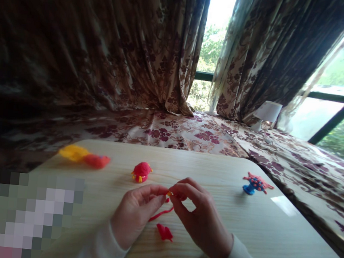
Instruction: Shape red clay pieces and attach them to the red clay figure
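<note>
Yellow piece [169, 193] between our fingertips
We are pinching it with left hand [132, 210] and right hand [204, 219]; a red strand [161, 214] is slanting near-left to far-right below.

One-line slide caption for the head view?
Left hand and right hand pinch a tiny yellow piece above a pale table.

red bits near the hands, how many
3: a strand between left hand and right hand, a dot just beyond it, a flat piece nearer; hands may hide more.
</note>
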Available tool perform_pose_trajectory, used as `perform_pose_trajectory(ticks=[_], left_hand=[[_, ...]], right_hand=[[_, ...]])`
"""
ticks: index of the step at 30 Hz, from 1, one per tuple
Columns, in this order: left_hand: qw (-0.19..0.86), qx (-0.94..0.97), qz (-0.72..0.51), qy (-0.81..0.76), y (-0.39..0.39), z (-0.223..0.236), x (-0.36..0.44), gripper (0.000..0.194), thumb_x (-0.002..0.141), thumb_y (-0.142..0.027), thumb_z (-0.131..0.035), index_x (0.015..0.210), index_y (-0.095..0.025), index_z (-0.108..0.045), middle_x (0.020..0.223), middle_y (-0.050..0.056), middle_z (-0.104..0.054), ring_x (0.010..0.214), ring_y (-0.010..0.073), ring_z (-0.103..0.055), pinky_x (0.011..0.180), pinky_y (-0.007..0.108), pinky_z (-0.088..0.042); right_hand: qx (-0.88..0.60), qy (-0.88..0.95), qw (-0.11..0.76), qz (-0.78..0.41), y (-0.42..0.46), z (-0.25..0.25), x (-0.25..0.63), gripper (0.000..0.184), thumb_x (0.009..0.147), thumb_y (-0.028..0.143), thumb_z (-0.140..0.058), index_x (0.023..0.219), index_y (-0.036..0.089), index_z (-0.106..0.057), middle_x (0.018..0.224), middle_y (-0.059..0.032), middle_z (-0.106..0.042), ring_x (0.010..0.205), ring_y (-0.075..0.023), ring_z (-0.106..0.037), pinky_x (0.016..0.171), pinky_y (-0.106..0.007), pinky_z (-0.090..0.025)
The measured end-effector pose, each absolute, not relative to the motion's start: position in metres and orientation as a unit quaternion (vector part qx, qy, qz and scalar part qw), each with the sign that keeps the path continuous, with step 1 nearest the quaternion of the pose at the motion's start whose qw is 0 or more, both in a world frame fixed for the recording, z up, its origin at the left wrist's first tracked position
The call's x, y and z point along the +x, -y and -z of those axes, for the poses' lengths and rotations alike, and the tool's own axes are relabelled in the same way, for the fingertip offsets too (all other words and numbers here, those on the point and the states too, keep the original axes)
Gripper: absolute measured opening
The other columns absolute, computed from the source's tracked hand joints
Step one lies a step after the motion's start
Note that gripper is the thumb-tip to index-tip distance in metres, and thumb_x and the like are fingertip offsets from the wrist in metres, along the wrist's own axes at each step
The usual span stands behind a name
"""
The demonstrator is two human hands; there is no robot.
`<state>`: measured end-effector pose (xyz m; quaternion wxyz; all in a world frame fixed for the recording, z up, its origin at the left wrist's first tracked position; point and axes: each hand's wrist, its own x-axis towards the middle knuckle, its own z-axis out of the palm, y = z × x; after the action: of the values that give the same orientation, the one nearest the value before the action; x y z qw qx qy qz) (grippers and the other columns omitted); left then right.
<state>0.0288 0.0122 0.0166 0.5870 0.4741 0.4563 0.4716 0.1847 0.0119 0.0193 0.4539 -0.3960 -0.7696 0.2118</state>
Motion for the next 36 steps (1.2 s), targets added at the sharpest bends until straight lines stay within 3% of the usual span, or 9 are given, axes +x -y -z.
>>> perform_pose_trajectory(ticks=[10,15,22,29,36], left_hand=[[0.601,0.465,-0.464,-0.455,-0.0137,-0.0134,0.0266,0.026,0.060,-0.034,-0.075,0.079,-0.018,-0.069,0.068,0.000,-0.068,0.065,0.0105,-0.058,0.062,0.019,-0.046],[0.588,0.478,-0.465,-0.458,-0.0139,-0.0157,0.0272,0.024,0.061,-0.036,-0.074,0.074,-0.016,-0.069,0.063,0.000,-0.066,0.064,0.0114,-0.058,0.060,0.020,-0.046],[0.597,0.470,-0.476,-0.444,-0.0136,-0.0178,0.0280,0.023,0.060,-0.035,-0.075,0.074,-0.017,-0.070,0.073,0.004,-0.072,0.071,0.0159,-0.063,0.068,0.025,-0.050],[0.580,0.491,-0.462,-0.458,-0.0121,-0.0144,0.0263,0.022,0.065,-0.035,-0.071,0.076,-0.016,-0.069,0.072,0.003,-0.071,0.071,0.0146,-0.062,0.066,0.023,-0.049],[0.586,0.482,-0.474,-0.447,-0.0124,-0.0148,0.0263,0.020,0.064,-0.033,-0.072,0.075,-0.016,-0.069,0.073,0.004,-0.072,0.071,0.0160,-0.064,0.068,0.025,-0.050]], right_hand=[[-0.391,0.777,0.455,-0.192,-0.0106,-0.0202,0.1846,0.013,0.079,0.005,-0.053,0.077,0.017,-0.058,0.075,-0.0012,-0.056,0.069,-0.0113,-0.053,0.064,-0.023,-0.044],[-0.393,0.773,0.455,-0.204,-0.0099,-0.0197,0.1839,0.014,0.080,0.006,-0.052,0.077,0.018,-0.057,0.072,0.0001,-0.057,0.066,-0.0107,-0.054,0.063,-0.022,-0.044],[-0.392,0.773,0.448,-0.221,-0.0087,-0.0187,0.1827,0.015,0.078,0.006,-0.054,0.083,0.018,-0.061,0.074,-0.0003,-0.059,0.066,-0.0109,-0.055,0.063,-0.023,-0.046],[-0.394,0.764,0.451,-0.240,-0.0088,-0.0211,0.1841,0.016,0.082,0.008,-0.051,0.084,0.017,-0.064,0.076,-0.0020,-0.061,0.068,-0.0115,-0.057,0.064,-0.023,-0.046],[-0.398,0.754,0.454,-0.260,-0.0091,-0.0213,0.1812,0.014,0.076,0.006,-0.056,0.081,0.017,-0.063,0.073,-0.0009,-0.061,0.064,-0.0107,-0.058,0.061,-0.022,-0.047]])
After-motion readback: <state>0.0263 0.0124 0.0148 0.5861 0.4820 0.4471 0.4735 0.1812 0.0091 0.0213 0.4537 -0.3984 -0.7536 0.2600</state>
